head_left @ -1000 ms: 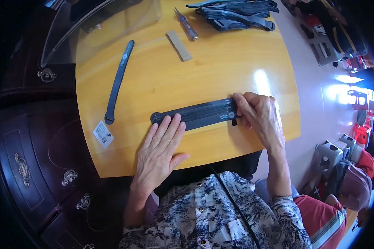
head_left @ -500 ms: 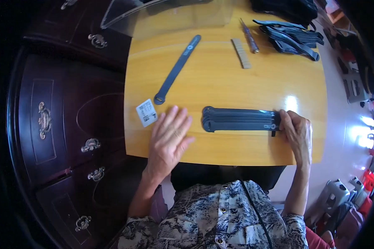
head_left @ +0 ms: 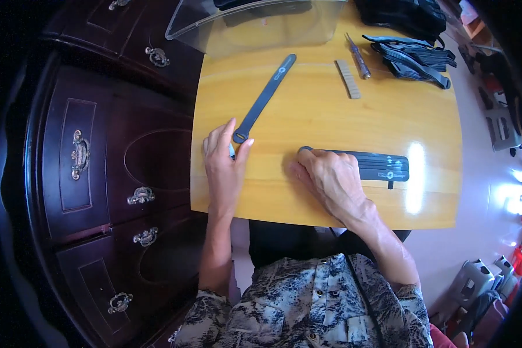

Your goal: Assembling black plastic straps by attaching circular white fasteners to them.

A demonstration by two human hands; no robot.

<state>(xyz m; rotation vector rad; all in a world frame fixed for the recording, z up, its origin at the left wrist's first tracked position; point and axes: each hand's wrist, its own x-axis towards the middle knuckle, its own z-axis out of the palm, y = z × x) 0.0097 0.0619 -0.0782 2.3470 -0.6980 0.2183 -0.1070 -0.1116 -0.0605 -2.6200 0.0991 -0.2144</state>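
Note:
A bundle of dark grey straps [head_left: 383,162] lies crosswise at the front of the wooden table, neatly stacked. My right hand [head_left: 333,177] is closed over its left, round-headed end and hides most of that end. A single dark strap [head_left: 265,95] lies slantwise to the left, its slotted head toward me. Beside that head, my left hand [head_left: 222,153] bends over the white printed label [head_left: 232,151], with thumb and fingers apart. Only a sliver of the label shows, and its contact with the fingers is hidden.
A clear plastic bin [head_left: 267,32] stands at the far edge. Near it lie a strip of brown tape-like pieces [head_left: 347,79], a screwdriver [head_left: 358,56] and a heap of dark straps [head_left: 414,60]. A black bag [head_left: 400,17] sits behind; dark drawers [head_left: 81,151] flank the left.
My right hand has moved from the bundle's right end to its left end. My left hand has come over the white label and now covers it. The view has shifted slightly.

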